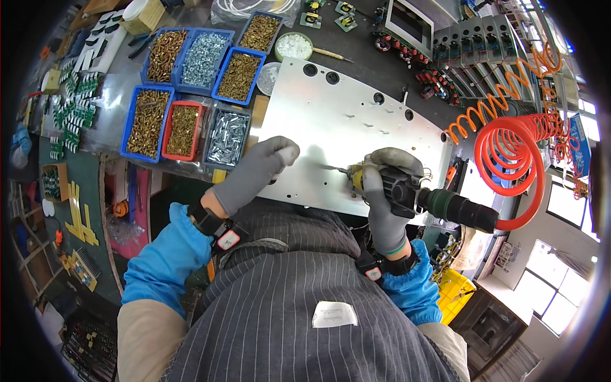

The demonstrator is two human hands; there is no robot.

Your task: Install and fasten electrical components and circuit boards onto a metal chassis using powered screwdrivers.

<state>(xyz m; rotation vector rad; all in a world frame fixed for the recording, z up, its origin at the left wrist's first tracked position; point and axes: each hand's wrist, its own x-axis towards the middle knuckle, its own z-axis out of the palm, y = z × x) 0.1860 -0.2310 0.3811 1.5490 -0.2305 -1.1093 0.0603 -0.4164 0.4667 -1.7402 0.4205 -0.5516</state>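
My right hand, in a grey glove, is wrapped round a yellow-and-black air screwdriver. Its thin bit points left, over a silver metal panel. Black round grommets and several small upright studs dot that panel. My left hand, also gloved, hovers by the panel's left edge with thumb and fingers drawn together. Whatever its fingertips may hold is too small to make out. From the tool's rear a red coiled air hose rises at the right.
Blue bins of brass-coloured screws and silver nuts, a red bin and a bin of silver screws stand left of the panel. Behind it sits a round dish of white pieces. Green circuit boards lie far left.
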